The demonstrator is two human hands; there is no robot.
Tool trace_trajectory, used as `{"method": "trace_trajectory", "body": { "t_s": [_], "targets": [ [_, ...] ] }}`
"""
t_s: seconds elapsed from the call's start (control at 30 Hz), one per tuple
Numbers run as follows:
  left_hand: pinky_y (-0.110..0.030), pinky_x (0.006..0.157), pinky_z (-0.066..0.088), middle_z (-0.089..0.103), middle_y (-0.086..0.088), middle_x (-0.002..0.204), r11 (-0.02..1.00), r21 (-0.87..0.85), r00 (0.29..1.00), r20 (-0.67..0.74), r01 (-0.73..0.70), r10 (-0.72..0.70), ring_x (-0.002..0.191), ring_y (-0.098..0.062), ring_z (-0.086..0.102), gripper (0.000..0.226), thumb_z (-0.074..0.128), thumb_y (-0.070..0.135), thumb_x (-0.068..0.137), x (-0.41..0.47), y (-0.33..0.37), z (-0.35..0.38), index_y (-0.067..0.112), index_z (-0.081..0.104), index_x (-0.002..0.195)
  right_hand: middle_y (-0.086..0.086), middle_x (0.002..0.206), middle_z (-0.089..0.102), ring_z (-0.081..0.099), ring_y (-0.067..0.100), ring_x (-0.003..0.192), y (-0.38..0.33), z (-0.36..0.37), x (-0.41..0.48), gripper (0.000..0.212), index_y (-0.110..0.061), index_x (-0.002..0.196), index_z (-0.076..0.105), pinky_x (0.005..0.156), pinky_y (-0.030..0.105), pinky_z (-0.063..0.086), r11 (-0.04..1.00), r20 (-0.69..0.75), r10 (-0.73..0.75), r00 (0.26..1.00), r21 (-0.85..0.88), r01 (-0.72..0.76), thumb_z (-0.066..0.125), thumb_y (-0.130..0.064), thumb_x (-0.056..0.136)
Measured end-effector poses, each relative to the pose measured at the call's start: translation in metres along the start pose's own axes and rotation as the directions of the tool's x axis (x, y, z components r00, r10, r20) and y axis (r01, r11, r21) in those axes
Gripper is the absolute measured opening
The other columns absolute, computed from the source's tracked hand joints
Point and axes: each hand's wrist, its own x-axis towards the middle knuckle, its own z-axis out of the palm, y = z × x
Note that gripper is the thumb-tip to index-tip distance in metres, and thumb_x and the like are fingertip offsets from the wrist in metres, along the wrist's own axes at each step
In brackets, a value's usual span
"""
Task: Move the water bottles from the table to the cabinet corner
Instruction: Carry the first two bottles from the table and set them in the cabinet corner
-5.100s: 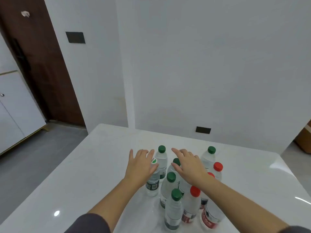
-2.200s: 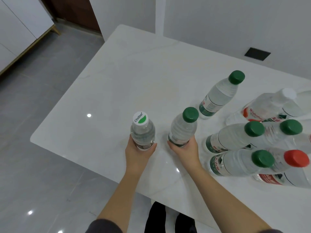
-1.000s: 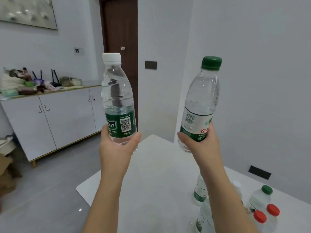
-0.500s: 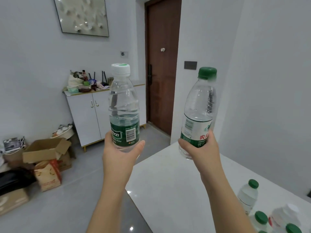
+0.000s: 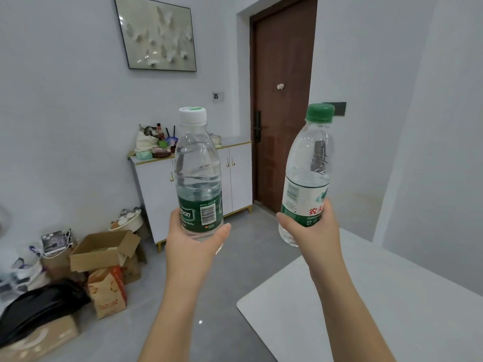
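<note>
My left hand (image 5: 192, 246) grips the base of a clear water bottle with a white cap and dark green label (image 5: 197, 168), held upright at chest height. In my right hand (image 5: 312, 232) is a second clear bottle with a green cap and a white-and-green label (image 5: 309, 163), tilted slightly right. Both are raised in front of me. Behind them, across the grey floor, stands the white cabinet (image 5: 156, 189) with cluttered items on its top. The white table (image 5: 379, 296) shows at lower right; no other bottles are in view.
A brown door (image 5: 282, 105) stands right of the cabinet. Cardboard boxes (image 5: 102, 250), an orange paper bag (image 5: 108, 291) and a black bag (image 5: 39, 309) pile on the floor at left. A framed picture (image 5: 156, 35) hangs above. Grey floor lies between table and cabinet.
I lifted the two bottles off the table and the view has swung left toward the cabinet; the other bottles on the table have slid out of sight.
</note>
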Motion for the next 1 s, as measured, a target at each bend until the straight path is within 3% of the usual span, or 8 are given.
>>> {"method": "trace_trajectory", "body": {
  "t_s": [0.13,0.3,0.4,0.5,0.7,0.77,0.9,1.0],
  "targets": [
    [-0.002,0.060,0.043,0.070,0.025,0.087,1.000,0.014,1.000,-0.010,-0.003,0.003,0.078,0.013,0.063,0.056,0.089,0.012,0.062,0.038,-0.021,-0.030,0.031,0.057,0.104,-0.019,0.093,0.069,0.066,-0.003,0.083,0.015,0.056,0.005,0.052,-0.030,0.108,0.057,0.060,0.012,0.051,1.000,-0.003,-0.018,1.000,0.015,0.018,0.084,-0.009,0.069],
    [-0.006,0.066,0.046,0.069,0.016,0.099,1.000,0.008,1.000,0.008,0.028,-0.028,0.085,0.009,0.064,0.062,0.089,0.016,0.064,0.077,-0.038,-0.048,0.026,0.056,0.115,-0.023,0.087,0.068,0.064,-0.006,0.071,0.028,0.102,0.018,0.050,-0.031,0.104,0.056,0.055,0.011,0.049,1.000,0.049,-0.027,0.998,0.011,0.026,0.081,-0.004,0.071],
    [-0.013,0.071,0.048,0.069,0.017,0.100,0.999,0.000,0.999,-0.014,0.048,-0.048,0.086,0.009,0.064,0.064,0.089,0.017,0.062,0.106,-0.053,-0.055,0.027,0.056,0.116,-0.022,0.091,0.069,0.065,-0.005,0.077,0.043,0.133,0.032,0.051,-0.033,0.106,0.056,0.057,0.010,0.050,1.000,0.074,-0.024,0.997,-0.005,0.025,0.082,-0.006,0.071],
    [-0.006,0.067,0.047,0.067,0.021,0.097,0.999,0.016,0.999,-0.025,0.048,-0.048,0.084,0.013,0.062,0.065,0.090,0.019,0.061,0.139,-0.068,-0.055,0.031,0.054,0.114,-0.021,0.095,0.068,0.065,-0.005,0.086,0.059,0.162,0.050,0.054,-0.034,0.111,0.056,0.060,0.010,0.050,1.000,0.093,-0.014,0.996,-0.008,0.015,0.083,-0.010,0.070],
    [-0.043,0.082,0.057,0.071,0.014,0.099,0.997,0.036,0.997,-0.013,0.072,-0.071,0.092,-0.004,0.068,0.068,0.089,0.020,0.058,0.219,-0.109,-0.048,0.028,0.055,0.116,-0.030,0.095,0.065,0.063,-0.010,0.088,0.101,0.222,0.104,0.057,-0.040,0.108,0.054,0.061,0.005,0.048,1.000,0.103,-0.021,0.994,0.004,0.021,0.084,-0.011,0.070],
    [-0.047,0.080,0.058,0.071,0.016,0.097,0.996,0.044,0.997,-0.005,0.073,-0.073,0.089,-0.002,0.068,0.066,0.089,0.021,0.058,0.246,-0.127,-0.042,0.030,0.055,0.114,-0.031,0.094,0.065,0.063,-0.011,0.087,0.116,0.240,0.128,0.056,-0.041,0.106,0.053,0.061,0.004,0.048,1.000,0.098,-0.013,0.995,0.011,0.012,0.084,-0.011,0.070],
    [-0.031,0.075,0.056,0.068,0.028,0.093,0.995,0.068,0.997,0.008,0.071,-0.071,0.082,0.009,0.064,0.059,0.089,0.018,0.062,0.305,-0.157,-0.032,0.034,0.055,0.107,-0.029,0.096,0.065,0.063,-0.009,0.089,0.141,0.276,0.184,0.056,-0.041,0.108,0.053,0.064,0.010,0.051,1.000,0.074,0.001,0.997,-0.015,0.000,0.084,-0.013,0.070],
    [-0.031,0.075,0.055,0.067,0.027,0.094,0.994,0.054,0.996,-0.006,0.094,-0.094,0.083,0.008,0.065,0.059,0.088,0.018,0.063,0.348,-0.177,-0.021,0.031,0.055,0.111,-0.018,0.099,0.066,0.065,-0.001,0.090,0.160,0.300,0.230,0.058,-0.033,0.116,0.053,0.073,0.024,0.056,1.000,0.072,0.014,0.997,-0.027,-0.012,0.083,-0.014,0.069]
  ]
}}
